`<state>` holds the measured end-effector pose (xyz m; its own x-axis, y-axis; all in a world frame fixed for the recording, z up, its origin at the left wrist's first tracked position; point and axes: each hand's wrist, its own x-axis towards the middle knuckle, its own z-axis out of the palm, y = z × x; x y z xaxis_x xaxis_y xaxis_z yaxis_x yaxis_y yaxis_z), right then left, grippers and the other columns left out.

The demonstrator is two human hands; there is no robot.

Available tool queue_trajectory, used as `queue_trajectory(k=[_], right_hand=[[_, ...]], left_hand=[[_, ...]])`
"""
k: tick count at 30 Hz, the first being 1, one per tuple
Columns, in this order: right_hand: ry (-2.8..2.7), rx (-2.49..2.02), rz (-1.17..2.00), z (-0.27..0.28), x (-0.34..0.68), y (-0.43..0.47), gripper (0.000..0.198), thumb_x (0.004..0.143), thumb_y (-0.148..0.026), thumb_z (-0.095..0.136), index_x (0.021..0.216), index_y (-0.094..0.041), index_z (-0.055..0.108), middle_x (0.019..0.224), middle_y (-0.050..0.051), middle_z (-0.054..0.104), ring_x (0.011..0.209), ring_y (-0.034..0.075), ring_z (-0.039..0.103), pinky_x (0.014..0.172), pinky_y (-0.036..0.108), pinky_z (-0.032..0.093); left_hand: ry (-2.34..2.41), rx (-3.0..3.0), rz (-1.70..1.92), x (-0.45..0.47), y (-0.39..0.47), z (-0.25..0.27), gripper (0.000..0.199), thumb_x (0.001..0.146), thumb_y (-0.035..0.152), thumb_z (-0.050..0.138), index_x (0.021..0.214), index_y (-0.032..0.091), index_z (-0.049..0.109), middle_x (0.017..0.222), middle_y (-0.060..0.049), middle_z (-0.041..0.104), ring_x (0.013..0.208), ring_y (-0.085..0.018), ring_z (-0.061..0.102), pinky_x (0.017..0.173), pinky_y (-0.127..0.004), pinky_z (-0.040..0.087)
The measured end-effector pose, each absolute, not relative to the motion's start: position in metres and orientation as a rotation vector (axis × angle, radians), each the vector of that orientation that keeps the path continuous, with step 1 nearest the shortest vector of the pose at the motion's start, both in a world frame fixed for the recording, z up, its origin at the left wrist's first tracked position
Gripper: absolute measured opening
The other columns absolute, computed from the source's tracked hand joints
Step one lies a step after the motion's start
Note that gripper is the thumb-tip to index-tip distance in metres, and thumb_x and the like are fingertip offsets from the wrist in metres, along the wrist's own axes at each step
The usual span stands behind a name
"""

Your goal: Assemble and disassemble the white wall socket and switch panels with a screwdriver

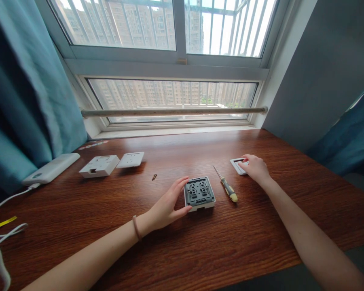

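Note:
A wall switch (199, 191) with its grey inner side bare rests on a white mounting box near the middle of the table. My left hand (169, 204) grips its left side, fingers at the back corner and thumb at the front. To the right, the fingers of my right hand (255, 169) are closed on a white switch cover plate (235, 164), which is partly hidden beneath them. Between these two lies a screwdriver (229, 189) with a grey and yellow handle, its tip pointing away from me.
Two small screws (154, 177) lie left of the switch. Farther left are a white socket panel (131, 159) and a white mounting box (99, 166). A white power strip-like device (51, 169) with a cable stands by the blue curtain (33, 89). The window (176, 97) is behind the table.

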<state>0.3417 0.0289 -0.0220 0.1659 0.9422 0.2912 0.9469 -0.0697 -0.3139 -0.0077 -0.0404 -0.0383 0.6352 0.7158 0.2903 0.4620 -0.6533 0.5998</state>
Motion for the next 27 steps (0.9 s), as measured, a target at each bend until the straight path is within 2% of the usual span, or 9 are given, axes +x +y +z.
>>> queue_trajectory(k=[8, 14, 27], right_hand=[[-1.930, -2.151, -0.115, -0.030, 0.330, 0.024, 0.040, 0.075, -0.034, 0.058, 0.108, -0.012, 0.059, 0.099, 0.018, 0.065, 0.095, 0.031, 0.056, 0.079, 0.035, 0.039], [-1.969, -2.191, -0.131, -0.030, 0.332, 0.025, 0.032, 0.079, -0.028, 0.053, 0.107, -0.014, 0.058, 0.101, 0.016, 0.064, 0.093, 0.027, 0.058, 0.077, 0.032, 0.039], [-1.842, -2.204, -0.054, -0.034, 0.333, 0.028, 0.040, 0.075, -0.024, 0.055, 0.114, -0.015, 0.056, 0.099, 0.015, 0.066, 0.093, 0.028, 0.060, 0.073, 0.031, 0.041]], left_hand=[[0.931, 2.390, 0.721, -0.008, -0.042, -0.038, 0.068, 0.080, 0.027, 0.057, 0.137, 0.021, 0.021, 0.145, -0.012, 0.025, 0.134, -0.026, 0.025, 0.112, -0.046, 0.024], [0.918, 2.402, 0.712, -0.008, -0.042, -0.038, 0.067, 0.081, 0.027, 0.056, 0.138, 0.022, 0.020, 0.144, -0.012, 0.026, 0.134, -0.026, 0.025, 0.112, -0.047, 0.025], [0.907, 2.396, 0.723, -0.006, -0.042, -0.036, 0.066, 0.080, 0.027, 0.056, 0.137, 0.022, 0.022, 0.144, -0.012, 0.028, 0.133, -0.026, 0.028, 0.111, -0.047, 0.027]])
